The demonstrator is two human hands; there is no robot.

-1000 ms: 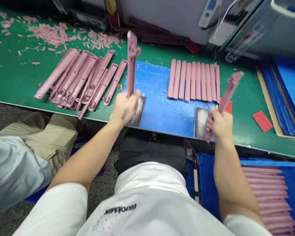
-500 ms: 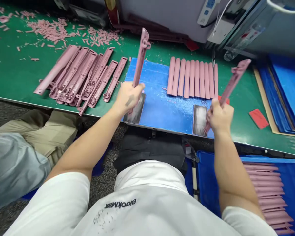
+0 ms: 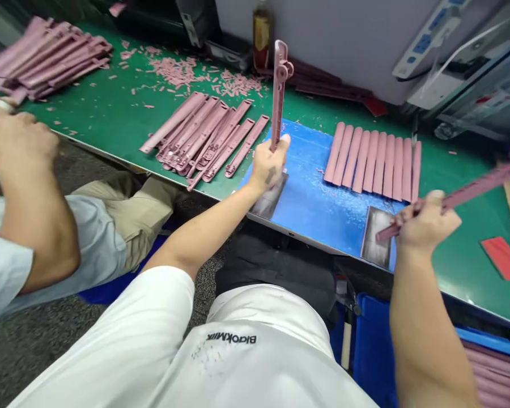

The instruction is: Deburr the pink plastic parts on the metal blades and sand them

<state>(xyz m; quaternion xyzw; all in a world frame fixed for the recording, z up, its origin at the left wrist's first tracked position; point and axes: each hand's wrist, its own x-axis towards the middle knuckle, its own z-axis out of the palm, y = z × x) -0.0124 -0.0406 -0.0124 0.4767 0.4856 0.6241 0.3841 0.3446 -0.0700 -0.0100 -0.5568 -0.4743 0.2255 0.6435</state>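
Note:
My left hand (image 3: 268, 164) is closed around a long pink plastic part (image 3: 278, 93), held nearly upright with a round loop at its upper end. Its lower end is above a dark metallic plate (image 3: 270, 198) on the blue mat (image 3: 310, 209). My right hand (image 3: 427, 221) grips another pink plastic part (image 3: 476, 184), tilted well over to the right. The lower tip of that part is over a second grey plate (image 3: 376, 235). Between and behind my hands, several smooth pink strips (image 3: 372, 161) lie side by side.
Loose pink parts (image 3: 206, 136) are heaped left of the mat, with pink scraps (image 3: 182, 73) behind. A co-worker's hand (image 3: 19, 133) is at far left near another pile (image 3: 46, 59). A red card (image 3: 504, 258) lies right; a blue bin (image 3: 372, 340) below holds pink parts.
The view has turned left, bringing in the co-worker's arm and far pile. My right hand's part has swung from steeply upright to leaning right. My left hand still holds its part upright.

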